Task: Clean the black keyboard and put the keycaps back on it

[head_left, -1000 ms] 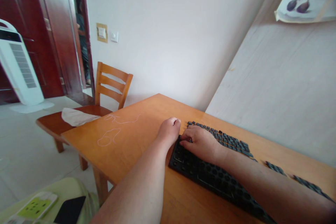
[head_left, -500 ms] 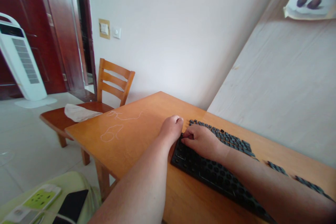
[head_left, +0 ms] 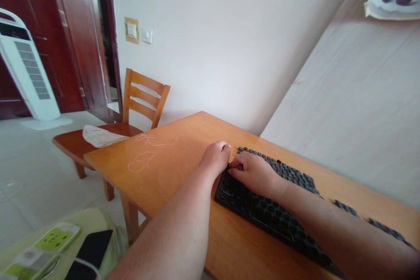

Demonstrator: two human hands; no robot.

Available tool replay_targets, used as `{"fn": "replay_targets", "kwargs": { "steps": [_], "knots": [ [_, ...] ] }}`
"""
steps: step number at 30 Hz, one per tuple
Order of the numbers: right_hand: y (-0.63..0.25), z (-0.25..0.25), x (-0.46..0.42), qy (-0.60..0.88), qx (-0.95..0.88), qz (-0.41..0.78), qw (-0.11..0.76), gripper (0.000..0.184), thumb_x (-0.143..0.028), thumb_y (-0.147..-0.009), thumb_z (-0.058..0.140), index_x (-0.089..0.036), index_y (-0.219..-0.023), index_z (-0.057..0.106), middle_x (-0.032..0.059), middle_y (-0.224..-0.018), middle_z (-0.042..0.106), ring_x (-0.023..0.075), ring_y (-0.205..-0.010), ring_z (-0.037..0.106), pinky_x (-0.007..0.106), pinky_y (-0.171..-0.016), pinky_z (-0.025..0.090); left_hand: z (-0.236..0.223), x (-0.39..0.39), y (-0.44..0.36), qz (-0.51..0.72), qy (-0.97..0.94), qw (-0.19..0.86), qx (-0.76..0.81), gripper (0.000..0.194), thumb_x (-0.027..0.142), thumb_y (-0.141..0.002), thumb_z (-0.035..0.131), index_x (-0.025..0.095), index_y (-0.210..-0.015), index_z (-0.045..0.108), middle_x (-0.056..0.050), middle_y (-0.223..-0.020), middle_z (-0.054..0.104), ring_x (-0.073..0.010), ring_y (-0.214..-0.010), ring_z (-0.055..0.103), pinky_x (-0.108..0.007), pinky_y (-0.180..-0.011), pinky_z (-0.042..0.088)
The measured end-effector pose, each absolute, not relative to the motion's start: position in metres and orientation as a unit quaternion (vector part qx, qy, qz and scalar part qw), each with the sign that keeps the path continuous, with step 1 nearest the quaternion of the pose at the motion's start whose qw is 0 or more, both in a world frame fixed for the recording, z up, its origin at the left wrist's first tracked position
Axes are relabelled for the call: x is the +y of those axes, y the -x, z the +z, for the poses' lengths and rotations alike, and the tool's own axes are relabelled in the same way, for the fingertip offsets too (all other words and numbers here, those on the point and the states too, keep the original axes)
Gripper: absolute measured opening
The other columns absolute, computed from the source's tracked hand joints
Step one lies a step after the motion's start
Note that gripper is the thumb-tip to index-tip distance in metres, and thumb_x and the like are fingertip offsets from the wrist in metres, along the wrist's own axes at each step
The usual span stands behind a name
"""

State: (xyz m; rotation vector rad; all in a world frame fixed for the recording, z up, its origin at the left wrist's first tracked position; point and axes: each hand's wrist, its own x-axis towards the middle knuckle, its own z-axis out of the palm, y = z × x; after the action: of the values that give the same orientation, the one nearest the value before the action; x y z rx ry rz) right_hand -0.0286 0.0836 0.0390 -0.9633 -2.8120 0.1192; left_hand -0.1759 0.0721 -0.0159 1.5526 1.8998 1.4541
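Observation:
A black keyboard (head_left: 262,210) lies on the orange wooden table (head_left: 170,170), with much of its near part showing bare sockets. My left hand (head_left: 217,156) is curled into a fist against the keyboard's far left corner and seems to steady it. My right hand (head_left: 252,173) rests on top of the keyboard beside the left one. Its fingertips are pinched together at the keys in that corner, and what they pinch is too small to see. Dark rows of keycaps (head_left: 344,209) lie loose on the table to the right of my forearm.
Chalk-like white outlines (head_left: 142,159) mark the table's left part. A wooden chair (head_left: 144,100) with a white cloth (head_left: 100,135) on its seat stands beyond the table. A white fan heater (head_left: 26,74) is at far left. A phone (head_left: 92,251) and green-white box (head_left: 49,245) lie near me.
The view has drifted slightly, shifting everything a little left and up. Both hands stay at the keyboard's left corner with only small finger movement.

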Motion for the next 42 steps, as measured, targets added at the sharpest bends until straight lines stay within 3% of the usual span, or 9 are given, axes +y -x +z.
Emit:
{"fn": "replay_targets", "kwargs": {
  "steps": [10,19,25,34,42],
  "knots": [
    [0.032,0.04,0.079,0.321,-0.944,0.012,0.069,0.013,-0.032,-0.08,0.059,-0.021,-0.077,0.067,0.0038,-0.082,0.064,0.0171,-0.081,0.058,0.026,-0.072,0.04,-0.017,0.072,0.177,0.502,-0.54,0.151,0.658,0.034,0.034,-0.087,0.043,0.018,-0.068,0.066,-0.006,-0.072,0.069,-0.0159,-0.068,0.058,-0.026,-0.058,0.035],
    [0.036,0.046,0.076,0.325,-0.944,0.019,0.055,0.011,-0.027,-0.075,0.059,-0.019,-0.069,0.064,0.0032,-0.075,0.064,0.0153,-0.07,0.056,0.025,-0.063,0.037,-0.018,0.073,0.176,0.498,-0.548,0.146,0.656,0.034,0.034,-0.087,0.042,0.017,-0.069,0.066,-0.005,-0.07,0.067,-0.0153,-0.067,0.057,-0.026,-0.055,0.033],
    [0.032,0.044,0.082,0.318,-0.941,0.104,0.058,0.016,-0.028,-0.077,0.056,-0.019,-0.068,0.066,-0.0019,-0.06,0.06,0.012,-0.058,0.053,0.024,-0.054,0.033,-0.016,0.071,0.176,0.498,-0.541,0.153,0.66,0.034,0.033,-0.087,0.043,0.017,-0.069,0.067,-0.006,-0.07,0.068,-0.0158,-0.067,0.057,-0.026,-0.057,0.035],
    [0.028,0.04,0.088,0.338,-0.921,0.176,0.077,0.017,-0.032,-0.076,0.059,-0.018,-0.073,0.068,-0.0032,-0.061,0.061,0.0113,-0.057,0.052,0.023,-0.053,0.035,-0.017,0.071,0.176,0.506,-0.541,0.15,0.655,0.032,0.034,-0.087,0.045,0.017,-0.072,0.068,-0.007,-0.074,0.07,-0.0161,-0.069,0.059,-0.026,-0.058,0.036],
    [0.032,0.043,0.083,0.328,-0.935,0.117,0.061,0.017,-0.03,-0.076,0.057,-0.019,-0.07,0.068,-0.0019,-0.06,0.061,0.0122,-0.057,0.053,0.024,-0.053,0.033,-0.015,0.071,0.176,0.508,-0.543,0.155,0.651,0.031,0.031,-0.085,0.045,0.017,-0.068,0.066,-0.005,-0.07,0.068,-0.015,-0.066,0.057,-0.025,-0.056,0.035]
  ]
}}
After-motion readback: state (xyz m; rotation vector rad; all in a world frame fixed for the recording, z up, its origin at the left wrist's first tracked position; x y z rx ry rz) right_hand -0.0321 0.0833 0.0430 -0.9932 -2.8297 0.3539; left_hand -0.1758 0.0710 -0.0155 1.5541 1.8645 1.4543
